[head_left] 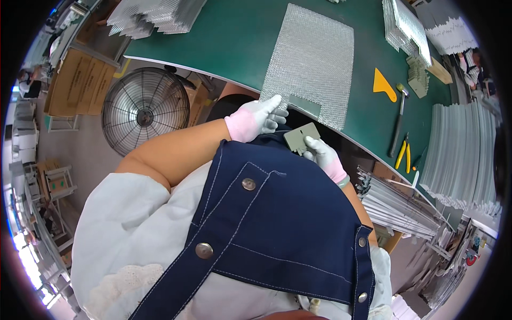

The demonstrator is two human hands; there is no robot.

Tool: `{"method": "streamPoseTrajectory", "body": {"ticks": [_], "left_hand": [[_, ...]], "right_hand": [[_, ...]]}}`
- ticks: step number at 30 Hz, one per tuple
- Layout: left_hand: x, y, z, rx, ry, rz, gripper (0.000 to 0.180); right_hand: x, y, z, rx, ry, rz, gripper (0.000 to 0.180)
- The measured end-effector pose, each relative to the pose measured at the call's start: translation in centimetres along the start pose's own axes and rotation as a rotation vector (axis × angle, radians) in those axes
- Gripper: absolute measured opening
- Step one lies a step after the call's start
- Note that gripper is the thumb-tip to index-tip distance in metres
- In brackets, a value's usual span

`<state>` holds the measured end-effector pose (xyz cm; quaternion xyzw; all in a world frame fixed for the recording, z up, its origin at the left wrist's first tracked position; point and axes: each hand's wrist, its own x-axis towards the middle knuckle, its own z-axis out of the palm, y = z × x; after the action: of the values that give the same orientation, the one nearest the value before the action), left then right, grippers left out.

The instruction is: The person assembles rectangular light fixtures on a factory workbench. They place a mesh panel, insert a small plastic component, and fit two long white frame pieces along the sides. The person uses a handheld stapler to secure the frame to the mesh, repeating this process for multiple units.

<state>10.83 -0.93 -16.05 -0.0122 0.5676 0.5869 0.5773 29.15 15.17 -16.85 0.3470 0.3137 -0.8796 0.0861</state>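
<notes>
A silver metal mesh sheet (314, 58) lies on the green table, with a rectangular notch cut into its near edge. My left hand (260, 117), in a white glove with a pink cuff, is at the sheet's near left corner. Its thumb is stretched out, its fingers are loosely bent and apart, and nothing shows in them. In front of my apron, just off the table edge, my right hand (322, 157), gloved alike, is closed on a small grey-green plate (302, 136) with a slot and notched edges. The fingers under the plate are hidden.
On the table's right lie an orange scraper (382, 85), a hammer (399, 117), yellow-handled pliers (404, 153) and stacked grey-green plates (418, 77). Mesh stacks stand at the far left (160, 15) and far right (406, 29). A large floor fan (145, 114) stands left of the table.
</notes>
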Motion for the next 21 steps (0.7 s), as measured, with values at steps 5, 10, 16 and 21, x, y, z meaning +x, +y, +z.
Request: {"method": "streamPoseTrajectory", "body": {"ticks": [5,10,16,21], "left_hand": [[1.1,-2.2,-1.2,-0.178,-0.013,0.071,0.046],[1.6,-2.7,-1.7,-0.271,-0.073,0.155,0.035],[1.0,-2.5,-1.6,-0.229,-0.072,0.15,0.035],[0.7,-2.4,-1.7,-0.155,-0.157,0.067,0.038]], "right_hand": [[1.1,1.1,1.5,0.123,-0.035,-0.096,0.034],[2.4,1.3,1.2,0.081,-0.076,-0.14,0.038],[1.8,1.0,3.0,0.051,-0.027,-0.159,0.036],[1.7,0.8,3.7,0.019,-0.033,-0.14,0.033]]}}
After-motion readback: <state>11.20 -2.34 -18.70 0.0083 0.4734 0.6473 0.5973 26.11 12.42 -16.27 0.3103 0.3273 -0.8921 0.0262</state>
